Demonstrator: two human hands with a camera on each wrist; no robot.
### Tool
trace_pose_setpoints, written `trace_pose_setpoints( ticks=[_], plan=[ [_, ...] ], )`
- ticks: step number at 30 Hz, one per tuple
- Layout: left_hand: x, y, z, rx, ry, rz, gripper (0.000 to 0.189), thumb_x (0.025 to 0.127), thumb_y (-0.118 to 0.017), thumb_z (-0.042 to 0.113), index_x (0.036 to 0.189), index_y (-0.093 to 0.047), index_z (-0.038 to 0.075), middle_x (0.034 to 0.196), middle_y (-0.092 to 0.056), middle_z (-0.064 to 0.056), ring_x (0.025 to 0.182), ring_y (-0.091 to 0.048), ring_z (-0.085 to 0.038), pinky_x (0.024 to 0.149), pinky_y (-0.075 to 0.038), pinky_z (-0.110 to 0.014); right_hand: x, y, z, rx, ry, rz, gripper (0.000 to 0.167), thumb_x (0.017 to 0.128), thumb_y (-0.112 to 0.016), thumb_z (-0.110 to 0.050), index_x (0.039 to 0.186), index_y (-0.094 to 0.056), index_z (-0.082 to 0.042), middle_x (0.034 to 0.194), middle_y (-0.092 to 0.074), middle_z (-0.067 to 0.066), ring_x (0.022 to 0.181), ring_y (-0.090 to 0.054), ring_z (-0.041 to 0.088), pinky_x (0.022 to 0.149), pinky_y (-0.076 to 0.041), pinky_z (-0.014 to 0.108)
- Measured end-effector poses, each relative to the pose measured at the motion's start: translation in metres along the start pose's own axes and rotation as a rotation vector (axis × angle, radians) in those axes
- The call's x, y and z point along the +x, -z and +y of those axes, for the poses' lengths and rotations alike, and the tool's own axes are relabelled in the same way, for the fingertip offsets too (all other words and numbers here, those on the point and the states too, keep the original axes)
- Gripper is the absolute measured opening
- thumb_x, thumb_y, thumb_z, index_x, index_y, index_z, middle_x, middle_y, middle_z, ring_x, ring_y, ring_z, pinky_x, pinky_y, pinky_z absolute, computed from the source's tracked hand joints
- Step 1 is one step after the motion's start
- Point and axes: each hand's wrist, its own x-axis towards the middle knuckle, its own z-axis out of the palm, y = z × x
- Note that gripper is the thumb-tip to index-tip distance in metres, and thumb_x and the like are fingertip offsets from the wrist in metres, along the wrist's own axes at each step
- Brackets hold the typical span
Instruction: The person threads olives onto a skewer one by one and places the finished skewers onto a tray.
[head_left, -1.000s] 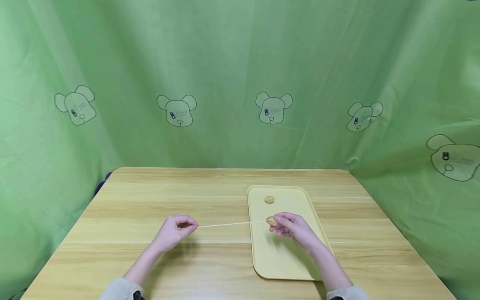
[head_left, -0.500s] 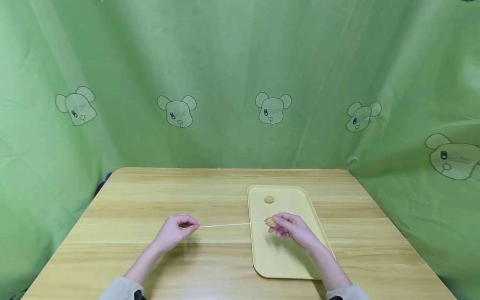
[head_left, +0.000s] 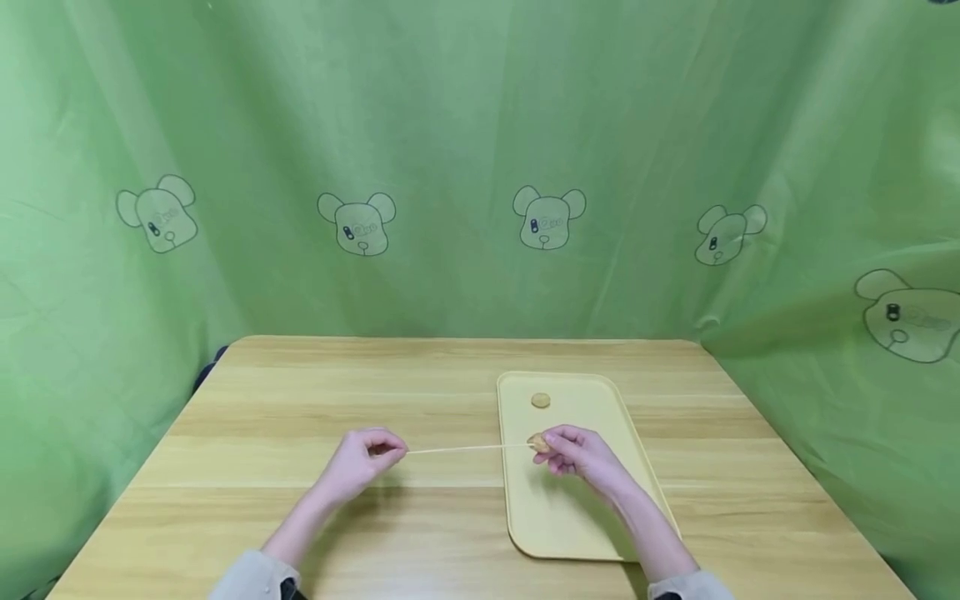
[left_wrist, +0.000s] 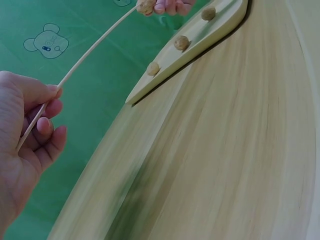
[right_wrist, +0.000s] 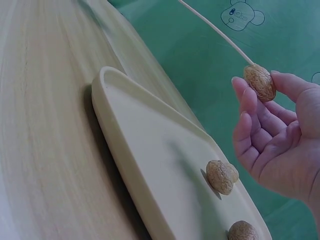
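My left hand (left_wrist: 30,125) pinches a thin wooden skewer (left_wrist: 95,46) between thumb and fingers, its rear end lying across the palm. The skewer runs bent to the right, and its far tip meets a small wrinkled brown ball (right_wrist: 260,82). My right hand (right_wrist: 282,135) holds that ball between thumb and fingertips, above the cream tray (head_left: 570,533). How deep the tip sits in the ball cannot be told. More such balls lie on the tray: one ball (head_left: 541,400) shows in the head view, and several show in the wrist views, like this ball (right_wrist: 220,177).
The tray has a raised rim and stands on the right half of a wood-grain table (head_left: 300,400). A green curtain (head_left: 450,275) printed with bear heads hangs behind the table and along its sides.
My left hand has moved slightly right with the skewer, and the ball in my right hand has shifted slightly left. The bare length of skewer between the hands looks a little shorter.
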Motion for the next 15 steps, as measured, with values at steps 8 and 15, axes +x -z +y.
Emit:
trace_pose_setpoints(
  ticks=[8, 15],
  plan=[
    [-0.001, -0.001, 0.031, -0.020, 0.012, -0.022, 0.006, 0.083, -0.062, -0.003, 0.086, -0.068, -0.005, 0.085, -0.065, -0.020, 0.075, -0.057, -0.014, 0.067, -0.048, -0.022, -0.002, 0.003, -0.002, 0.001, 0.007, 0.021, 0.016, 0.093, -0.056, -0.017, 0.098, -0.061, -0.003, 0.080, -0.069, 0.004, 0.065, -0.060, 0.010, 0.063, -0.051, 0.023],
    [0.003, -0.006, 0.015, -0.053, 0.044, -0.028, 0.007, 0.084, -0.063, 0.000, 0.087, -0.068, -0.004, 0.085, -0.065, -0.019, 0.073, -0.056, -0.011, 0.064, -0.047, -0.022, -0.007, 0.006, -0.003, -0.104, 0.023, 0.024, 0.041, 0.094, -0.054, -0.021, 0.115, -0.052, 0.014, 0.092, -0.067, 0.013, 0.078, -0.062, 0.020, 0.075, -0.053, 0.033]
  ],
)
